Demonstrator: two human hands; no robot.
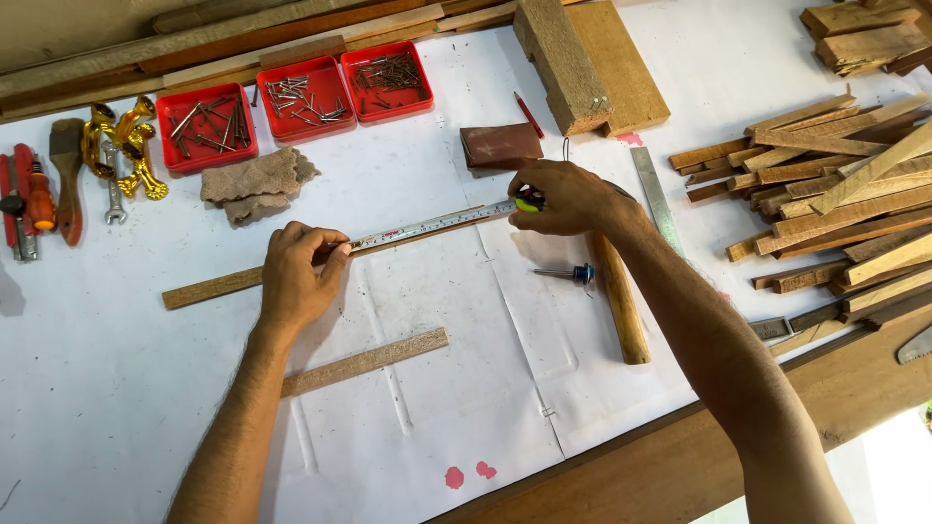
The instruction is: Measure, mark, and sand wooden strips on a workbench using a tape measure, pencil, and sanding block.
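Note:
A long thin wooden strip (209,288) lies slanted on the white paper-covered table. My left hand (299,275) pinches the end of a tape measure blade (427,225) against that strip. My right hand (568,197) grips the tape measure's case, green and black at the fingertips, at the strip's right end. The blade runs along the strip between both hands. A second, shorter wooden strip (367,361) lies below my left hand, apart from it.
Three red trays of nails (296,97) stand at the back. A hammer handle (621,306) and a steel ruler (656,197) lie by my right arm. Piled wood strips (845,194) fill the right. Hand tools (68,175) sit far left, wood blocks (587,63) at the back.

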